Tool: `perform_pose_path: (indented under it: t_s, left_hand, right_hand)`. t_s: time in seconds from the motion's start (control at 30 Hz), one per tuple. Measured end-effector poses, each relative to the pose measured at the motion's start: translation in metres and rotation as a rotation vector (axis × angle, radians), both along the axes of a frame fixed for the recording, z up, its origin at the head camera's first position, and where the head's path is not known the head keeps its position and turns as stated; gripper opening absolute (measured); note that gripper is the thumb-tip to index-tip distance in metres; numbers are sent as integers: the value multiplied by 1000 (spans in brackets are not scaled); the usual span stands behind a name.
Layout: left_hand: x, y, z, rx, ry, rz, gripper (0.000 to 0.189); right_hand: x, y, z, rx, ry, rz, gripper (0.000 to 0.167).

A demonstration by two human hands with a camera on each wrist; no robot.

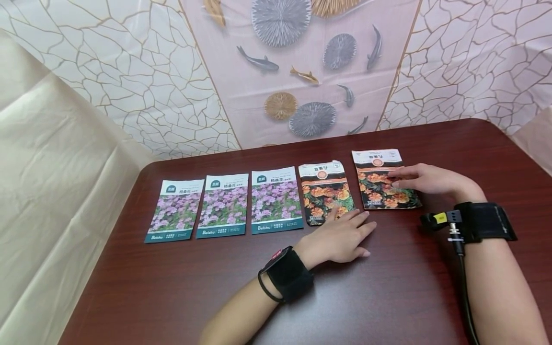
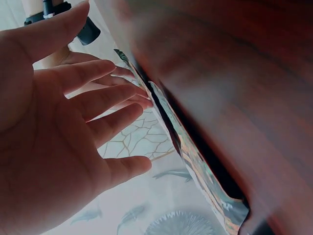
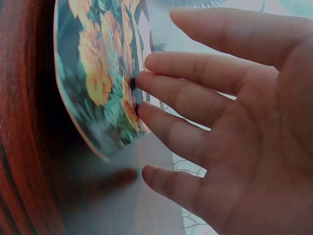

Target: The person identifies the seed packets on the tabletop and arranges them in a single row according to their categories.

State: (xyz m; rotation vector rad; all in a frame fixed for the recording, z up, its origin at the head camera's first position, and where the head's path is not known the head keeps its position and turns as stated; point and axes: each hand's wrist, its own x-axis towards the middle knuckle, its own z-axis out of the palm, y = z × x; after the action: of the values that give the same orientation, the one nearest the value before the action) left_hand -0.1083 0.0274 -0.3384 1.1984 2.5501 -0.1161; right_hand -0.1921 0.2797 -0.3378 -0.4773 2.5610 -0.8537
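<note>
On the dark wooden table lies a row of flower seed packets. The rightmost marigold seed packet (image 1: 374,178) has my right hand (image 1: 435,181) at its right side, fingertips on or just over its printed face. In the right wrist view the fingers (image 3: 181,132) are spread and loosely straight beside that orange-flowered packet (image 3: 98,63). My left hand (image 1: 336,238), fingers spread, is over the table at the lower edge of the other marigold packet (image 1: 324,188), covering a bit of its corner. The left wrist view shows that palm (image 2: 58,132) holding nothing.
Three purple-flower seed packets, a left one (image 1: 174,211), a middle one (image 1: 223,206) and a right one (image 1: 277,200), lie side by side to the left. A patterned cloth (image 1: 302,86) hangs behind the table (image 1: 366,297). A black cable (image 1: 465,287) runs along the right forearm.
</note>
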Motion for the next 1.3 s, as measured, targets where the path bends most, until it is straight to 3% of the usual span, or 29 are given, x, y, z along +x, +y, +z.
perform_pose_path:
  t_s: [0.53,1.3]
  left_hand:
    - [-9,13,-6,-54,-40,74,64]
    - [8,19,-6,-154,-49,23,62]
  right_hand:
    - [2,1,5,38,-7,46,46]
    - [6,1,8,-6,-109,124,47]
